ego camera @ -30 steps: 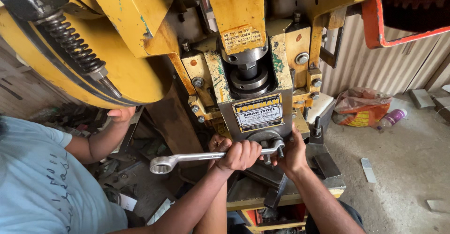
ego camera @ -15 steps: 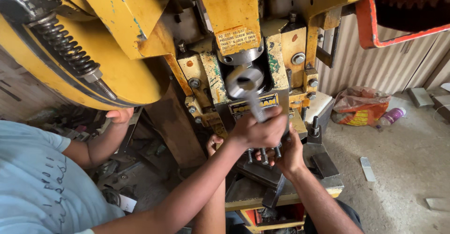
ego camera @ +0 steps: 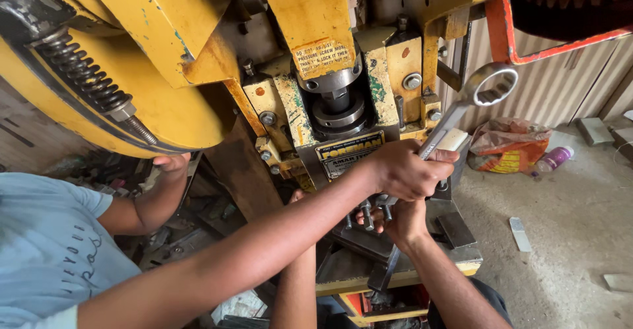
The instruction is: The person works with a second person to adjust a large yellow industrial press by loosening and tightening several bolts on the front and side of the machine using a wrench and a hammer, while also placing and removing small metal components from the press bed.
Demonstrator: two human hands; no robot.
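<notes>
A long steel wrench (ego camera: 461, 108) slants up to the right in front of a yellow press machine (ego camera: 165, 98), ring end on top. A co-worker in a light blue shirt (ego camera: 46, 250) grips its shaft with one hand (ego camera: 405, 171). My right hand (ego camera: 403, 225) sits just below that hand, fingers curled at the wrench's lower end among upright steel studs (ego camera: 366, 215). My left hand (ego camera: 297, 197) reaches up under the co-worker's forearm and is almost wholly hidden. The co-worker's other hand (ego camera: 173, 164) rests under the big yellow wheel guard.
The grey ram (ego camera: 336, 105) sits above a metal nameplate. The press bed (ego camera: 455, 253) juts out below my hands. On the concrete floor at right lie an orange plastic bag (ego camera: 508, 148) and a pink bottle (ego camera: 552, 159). Scrap and tools are piled at lower left.
The wrench has swung from lying out to the left, through upright, to slanting up right. The co-worker's hand moved with it; my right hand stayed at its lower end.
</notes>
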